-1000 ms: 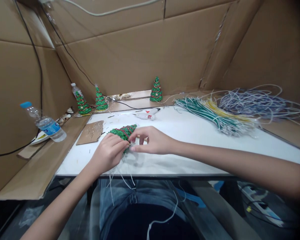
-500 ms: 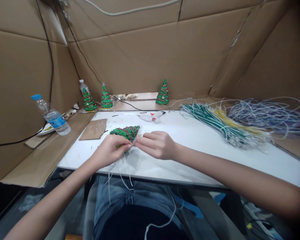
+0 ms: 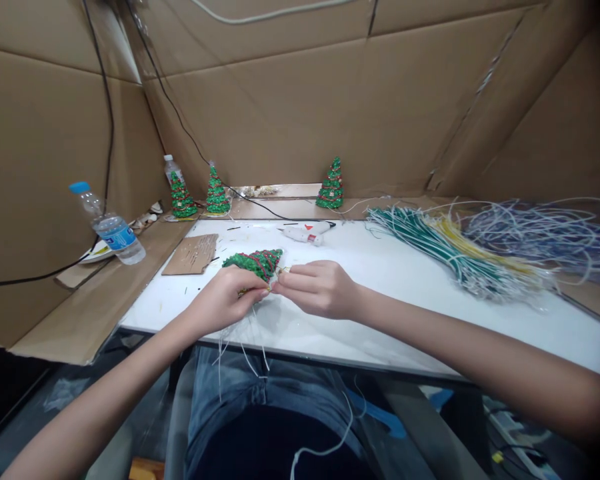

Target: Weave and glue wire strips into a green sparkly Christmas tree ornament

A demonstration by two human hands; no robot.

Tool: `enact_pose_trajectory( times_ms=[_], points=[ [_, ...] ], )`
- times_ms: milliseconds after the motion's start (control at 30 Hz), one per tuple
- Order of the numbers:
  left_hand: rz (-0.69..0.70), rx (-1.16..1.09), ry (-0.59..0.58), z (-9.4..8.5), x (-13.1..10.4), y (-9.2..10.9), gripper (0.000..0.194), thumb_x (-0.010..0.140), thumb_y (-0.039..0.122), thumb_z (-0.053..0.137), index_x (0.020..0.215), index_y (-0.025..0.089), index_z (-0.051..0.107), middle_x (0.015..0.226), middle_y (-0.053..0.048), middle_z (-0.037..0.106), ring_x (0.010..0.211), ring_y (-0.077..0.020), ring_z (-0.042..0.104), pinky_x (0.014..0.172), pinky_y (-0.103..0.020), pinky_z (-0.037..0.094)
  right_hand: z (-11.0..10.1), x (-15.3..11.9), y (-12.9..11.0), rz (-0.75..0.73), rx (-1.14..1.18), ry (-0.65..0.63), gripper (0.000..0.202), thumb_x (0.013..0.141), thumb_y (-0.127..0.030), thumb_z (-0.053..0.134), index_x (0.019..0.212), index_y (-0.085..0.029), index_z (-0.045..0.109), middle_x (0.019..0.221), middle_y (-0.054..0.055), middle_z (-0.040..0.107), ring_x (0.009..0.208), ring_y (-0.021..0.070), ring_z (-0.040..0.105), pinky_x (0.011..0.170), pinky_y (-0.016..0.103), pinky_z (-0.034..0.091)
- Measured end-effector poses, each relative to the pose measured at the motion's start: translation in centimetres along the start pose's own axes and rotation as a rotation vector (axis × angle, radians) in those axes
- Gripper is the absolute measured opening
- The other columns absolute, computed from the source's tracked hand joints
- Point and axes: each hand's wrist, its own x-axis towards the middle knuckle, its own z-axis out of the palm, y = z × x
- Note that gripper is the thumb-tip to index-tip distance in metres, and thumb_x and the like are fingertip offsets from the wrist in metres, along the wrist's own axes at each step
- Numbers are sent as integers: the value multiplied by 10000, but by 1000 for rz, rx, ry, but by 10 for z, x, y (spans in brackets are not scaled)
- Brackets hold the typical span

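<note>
A small green tree (image 3: pixel 255 262) with red garland lies on its side over the white table, its tip toward the right. My left hand (image 3: pixel 235 293) is closed on the tree's near side, fingertips pinched at its edge. Close by on the right, my right hand (image 3: pixel 317 288) is closed in a pinch at the tree's edge, fingertips nearly meeting those of my left. A bit of gold-coloured material shows by its fingers, but what it grips is too small to make out. Thin white wires (image 3: pixel 250 360) hang below the tree over the table's front edge.
Three upright trees (image 3: pixel 181 197) stand along the back. A glue gun (image 3: pixel 307 233) and a cardboard piece (image 3: pixel 190 255) lie behind my hands. Bundled green and yellow wires (image 3: pixel 445 250) lie right. A water bottle (image 3: pixel 115 233) leans at the left, near black cables (image 3: pixel 108 127).
The whole view has shifted slightly. My hands keep nearly the same pinched pose at the tree.
</note>
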Motion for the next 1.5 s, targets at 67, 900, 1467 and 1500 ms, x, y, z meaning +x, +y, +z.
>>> enact_pose_trajectory(
  times_ms=[67, 900, 1467, 1500],
  points=[
    [40, 32, 20, 1, 0, -1, 142, 851, 162, 561, 783, 171, 685, 724, -31, 723, 674, -167, 643, 667, -286, 456, 2, 2, -3, 103, 116, -43, 243, 903, -116, 451, 744, -158, 629, 645, -3, 600, 584, 97, 521, 478, 248, 318],
    [155, 116, 107, -1, 0, -4, 159, 870, 160, 532, 788, 157, 669, 722, -43, 714, 675, -157, 638, 685, -283, 458, -5, 1, -13, 384, 187, -87, 160, 865, -211, 562, 989, -161, 650, 943, 61, 671, 802, 145, 625, 598, 234, 451],
    [280, 277, 174, 2, 0, -4, 146, 876, 132, 502, 850, 131, 646, 733, -65, 691, 685, -166, 614, 673, -299, 434, -2, 20, -17, 852, 836, -76, 245, 841, -233, 543, 617, -145, 591, 646, 31, 575, 587, 109, 494, 530, 240, 375],
    [315, 334, 179, 2, 0, -4, 157, 877, 121, 487, 851, 127, 642, 719, -69, 683, 673, -169, 605, 659, -304, 427, -3, 21, -17, 981, 978, -94, 251, 815, -272, 578, 598, -144, 586, 612, 21, 559, 554, 102, 473, 507, 236, 358]
  ],
)
